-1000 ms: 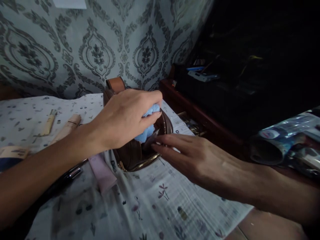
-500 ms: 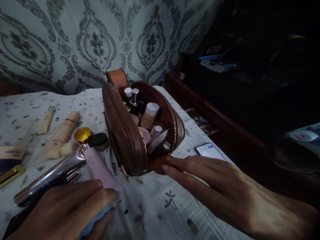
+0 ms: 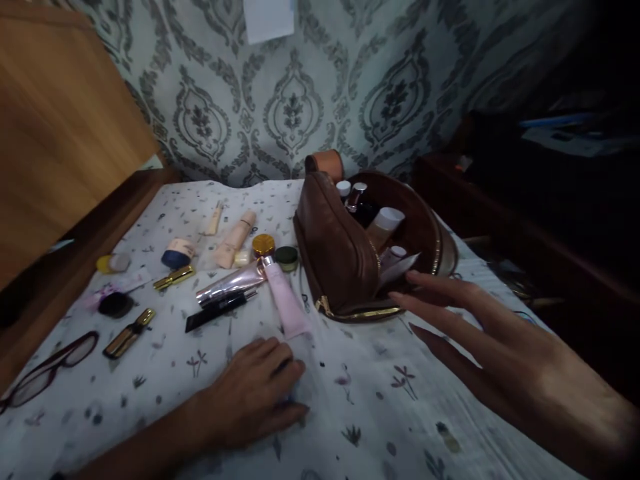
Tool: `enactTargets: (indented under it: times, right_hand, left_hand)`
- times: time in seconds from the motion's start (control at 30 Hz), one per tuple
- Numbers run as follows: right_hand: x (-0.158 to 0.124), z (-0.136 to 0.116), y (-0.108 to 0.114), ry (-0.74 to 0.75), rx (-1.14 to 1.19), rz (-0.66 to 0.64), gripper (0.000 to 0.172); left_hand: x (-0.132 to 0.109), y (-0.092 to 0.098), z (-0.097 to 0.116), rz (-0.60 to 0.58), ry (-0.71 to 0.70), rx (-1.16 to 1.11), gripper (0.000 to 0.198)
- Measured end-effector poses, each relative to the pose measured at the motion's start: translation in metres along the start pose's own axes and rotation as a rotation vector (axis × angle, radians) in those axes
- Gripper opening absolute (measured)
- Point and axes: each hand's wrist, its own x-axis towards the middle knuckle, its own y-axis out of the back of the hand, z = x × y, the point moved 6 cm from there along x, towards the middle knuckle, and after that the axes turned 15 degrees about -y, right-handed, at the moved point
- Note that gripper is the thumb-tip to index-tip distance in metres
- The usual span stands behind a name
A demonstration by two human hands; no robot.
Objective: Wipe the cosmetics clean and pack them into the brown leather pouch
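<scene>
A brown leather cosmetic bag (image 3: 335, 247) stands unzipped on the patterned white cloth. Inside are a white-capped bottle (image 3: 389, 220), a silver-topped bottle (image 3: 357, 195) and a white packet (image 3: 400, 268). My right hand (image 3: 493, 333) is open at the bag's front opening, fingers spread and holding nothing; whether the fingertips touch the bag I cannot tell. Low over the cloth, my left hand (image 3: 253, 393) is curled around a blue cloth, almost wholly hidden by the fingers. Just beyond it lies a pink tube (image 3: 287, 300), beside a shiny metallic tube (image 3: 233, 283) and a black tube (image 3: 217, 311).
To the left lie a gold-lidded jar (image 3: 263, 245), a dark green lid (image 3: 287, 257), a beige tube (image 3: 235, 240), a navy-based jar (image 3: 179, 253), gold lipsticks (image 3: 129, 333) and glasses (image 3: 53, 370). A wooden panel (image 3: 65, 93) rises at far left; patterned wall covering (image 3: 295, 113) stands behind.
The view has swung left and back, showing more items. My right hand has come off the bag's front flap and spread its fingers. My left hand now sits nearer the bag, its blue cloth less visible.
</scene>
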Motion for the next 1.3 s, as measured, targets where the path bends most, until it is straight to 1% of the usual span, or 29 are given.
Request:
enactTargets:
  times: [0.03, 0.13, 0.23, 0.3, 0.37, 0.47, 0.53, 0.6, 0.67, 0.73, 0.9, 1.0, 1.1, 1.17, 1.3]
  right_hand:
    - [-0.002, -0.006, -0.002, 0.009, -0.005, 0.006, 0.049]
    - [-0.006, -0.028, -0.012, 0.065, -0.022, 0.027, 0.042]
    - [-0.004, -0.052, -0.032, 0.102, 0.032, 0.004, 0.034]
    - [0.000, -0.066, -0.051, 0.110, 0.103, -0.030, 0.030]
    - [0.008, -0.077, -0.073, 0.099, 0.142, -0.076, 0.028]
    - [0.022, -0.086, -0.103, 0.042, 0.121, -0.075, 0.027]
    - [0.032, -0.090, -0.120, 0.004, 0.055, -0.045, 0.031]
    - [0.040, -0.092, -0.134, -0.045, -0.019, -0.042, 0.033]
    - [0.044, -0.094, -0.143, -0.083, -0.064, -0.039, 0.031]
    - [0.045, -0.095, -0.147, -0.098, -0.069, -0.010, 0.029]
    - [0.041, -0.091, -0.148, -0.110, 0.001, 0.124, 0.031]
    - [0.039, -0.088, -0.149, -0.109, 0.016, 0.155, 0.033]
    - [0.039, -0.086, -0.152, -0.118, 0.010, 0.164, 0.033]
    - [0.038, -0.085, -0.154, -0.133, 0.004, 0.175, 0.034]
    - [0.037, -0.080, -0.159, -0.187, -0.022, 0.187, 0.034]
  left_hand:
    - [-0.003, 0.000, 0.000, -0.001, -0.001, -0.012, 0.028]
    - [-0.008, 0.003, -0.003, 0.013, 0.013, 0.019, 0.019]
    - [-0.014, 0.008, -0.011, 0.046, 0.073, 0.077, 0.018]
    - [-0.020, 0.015, -0.022, 0.100, 0.139, 0.095, 0.020]
    - [-0.030, 0.028, -0.038, 0.191, 0.244, 0.104, 0.023]
    - [-0.052, 0.047, -0.067, 0.323, 0.480, 0.149, 0.025]
    - [-0.066, 0.055, -0.084, 0.348, 0.627, 0.195, 0.027]
    - [-0.075, 0.058, -0.096, 0.338, 0.705, 0.206, 0.031]
    - [-0.078, 0.058, -0.102, 0.328, 0.718, 0.170, 0.034]
    - [-0.078, 0.056, -0.103, 0.316, 0.688, 0.108, 0.035]
    - [-0.079, 0.061, -0.100, 0.297, 0.605, 0.012, 0.029]
    - [-0.082, 0.066, -0.101, 0.292, 0.582, -0.009, 0.026]
    - [-0.085, 0.068, -0.103, 0.279, 0.587, 0.012, 0.025]
    - [-0.088, 0.068, -0.106, 0.277, 0.615, 0.043, 0.027]
    - [-0.097, 0.067, -0.113, 0.281, 0.676, 0.167, 0.029]
